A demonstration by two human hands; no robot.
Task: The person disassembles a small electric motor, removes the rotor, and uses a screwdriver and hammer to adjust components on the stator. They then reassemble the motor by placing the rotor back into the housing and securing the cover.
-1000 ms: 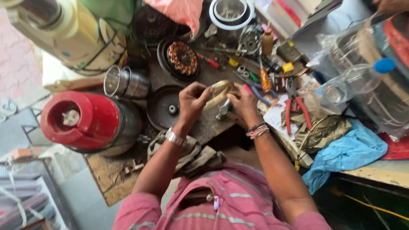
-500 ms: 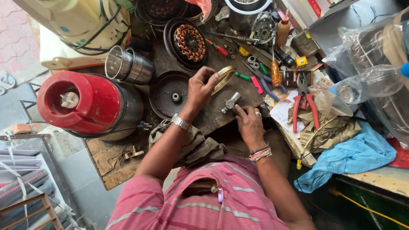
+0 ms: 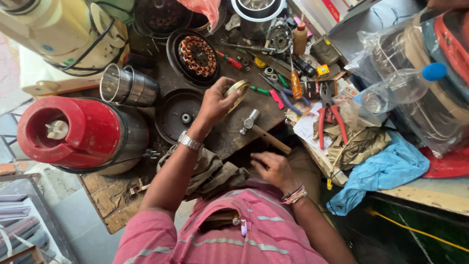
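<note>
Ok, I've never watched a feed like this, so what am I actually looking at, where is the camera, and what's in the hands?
There is no machine here: a person works with two bare hands, filmed by one camera worn on the head and looking down, so the arms reach up into the picture from the striped pink shirt below. The left hand holds a brass-coloured ring above the workbench. The right hand is low, near the wooden handle of a small hammer lying on the bench; it holds nothing I can make out. Around them lie a red appliance base, a steel cup, a copper-wound motor stator, red-handled pliers and screwdrivers.
</note>
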